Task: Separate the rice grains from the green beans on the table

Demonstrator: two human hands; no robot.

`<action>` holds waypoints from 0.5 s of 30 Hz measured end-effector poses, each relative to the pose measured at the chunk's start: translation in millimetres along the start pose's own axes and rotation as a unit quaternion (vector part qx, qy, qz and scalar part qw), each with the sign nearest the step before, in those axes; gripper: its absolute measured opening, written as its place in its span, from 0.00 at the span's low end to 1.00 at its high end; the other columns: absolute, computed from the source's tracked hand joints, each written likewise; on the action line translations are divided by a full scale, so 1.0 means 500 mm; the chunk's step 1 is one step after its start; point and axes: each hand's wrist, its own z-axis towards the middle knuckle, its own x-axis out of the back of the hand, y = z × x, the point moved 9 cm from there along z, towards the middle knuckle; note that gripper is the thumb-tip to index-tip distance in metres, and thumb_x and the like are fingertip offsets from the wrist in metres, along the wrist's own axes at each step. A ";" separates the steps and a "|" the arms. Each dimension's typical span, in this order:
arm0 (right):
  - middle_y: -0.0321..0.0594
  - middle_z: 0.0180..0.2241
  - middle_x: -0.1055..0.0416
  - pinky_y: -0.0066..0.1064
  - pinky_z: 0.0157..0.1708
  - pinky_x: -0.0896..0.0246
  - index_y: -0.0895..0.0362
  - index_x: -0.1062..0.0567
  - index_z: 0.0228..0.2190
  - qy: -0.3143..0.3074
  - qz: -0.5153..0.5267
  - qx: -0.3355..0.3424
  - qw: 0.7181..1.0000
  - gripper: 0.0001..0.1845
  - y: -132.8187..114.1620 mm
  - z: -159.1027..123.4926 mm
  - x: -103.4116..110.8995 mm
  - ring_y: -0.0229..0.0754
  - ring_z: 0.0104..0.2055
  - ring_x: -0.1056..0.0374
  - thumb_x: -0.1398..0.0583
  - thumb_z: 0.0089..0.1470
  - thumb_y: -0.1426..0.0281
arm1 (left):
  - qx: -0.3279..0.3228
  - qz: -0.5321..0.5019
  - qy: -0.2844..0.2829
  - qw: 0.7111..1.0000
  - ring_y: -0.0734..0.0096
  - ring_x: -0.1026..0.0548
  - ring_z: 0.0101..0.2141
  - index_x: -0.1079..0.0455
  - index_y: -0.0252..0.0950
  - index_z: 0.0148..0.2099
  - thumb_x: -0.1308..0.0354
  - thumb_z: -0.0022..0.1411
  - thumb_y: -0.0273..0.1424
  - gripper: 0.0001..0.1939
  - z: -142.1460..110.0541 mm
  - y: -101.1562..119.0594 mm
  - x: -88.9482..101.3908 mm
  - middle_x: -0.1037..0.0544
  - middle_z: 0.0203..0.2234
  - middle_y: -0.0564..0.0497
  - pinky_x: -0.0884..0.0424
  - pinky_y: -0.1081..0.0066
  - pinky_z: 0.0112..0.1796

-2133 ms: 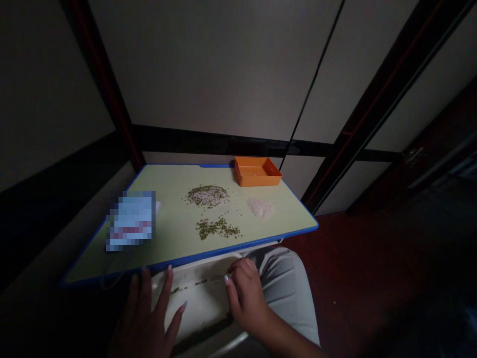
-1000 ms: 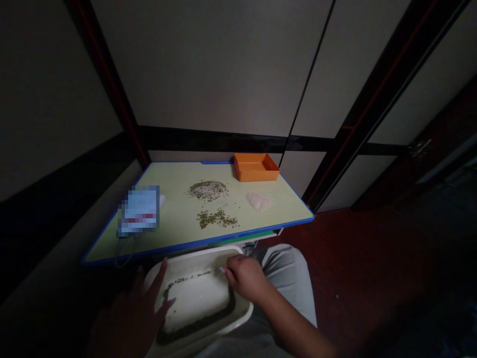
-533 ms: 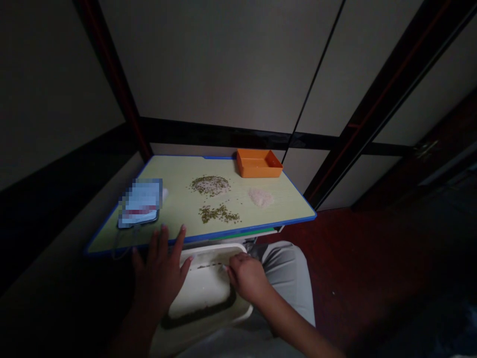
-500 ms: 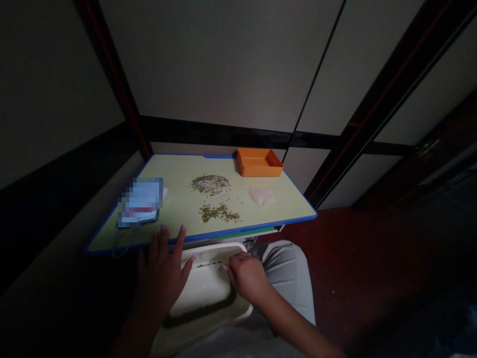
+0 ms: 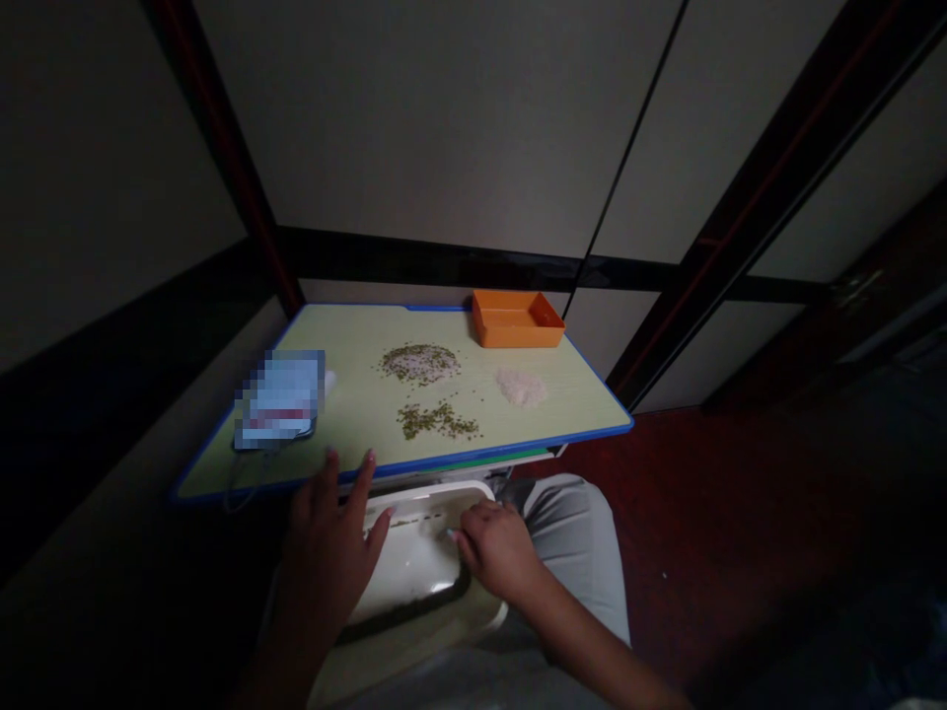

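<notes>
A white plastic basin (image 5: 421,562) rests at my lap, with a dark band along the near side of its floor and small dark bits along the far side. Over its left side is my left hand (image 5: 332,552), fingers spread and empty, tips close to the table edge. My right hand (image 5: 495,547) lies across the basin's right rim, fingers curled and thumb pointing inward; whatever they hold is hidden. Beyond, on the table (image 5: 355,414), lie a pile of green and whitish grains mixed (image 5: 420,363), a pile of green grains (image 5: 436,421) and a pile of whitish grains (image 5: 521,387).
An orange box (image 5: 518,320) stands at the table's back right corner. On the left lies a blurred-out phone-like object (image 5: 281,399) with a pale cord (image 5: 248,483). Wall panels rise behind the table. My grey-trousered leg (image 5: 573,552) is right of the basin.
My left hand has shifted slightly right. The right hand stays at the basin's right rim, fingers still curled. The grain piles look the same.
</notes>
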 end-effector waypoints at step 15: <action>0.44 0.39 0.23 0.34 0.43 0.43 0.57 0.25 0.37 0.009 0.023 0.008 1.000 0.11 -0.004 0.001 0.009 0.46 0.45 0.30 0.44 0.63 0.65 | 0.013 -0.005 -0.105 0.994 0.53 0.25 0.43 0.31 0.34 0.51 0.59 0.67 0.41 0.23 0.003 -0.008 -0.038 0.23 0.42 0.41 0.35 0.60 0.41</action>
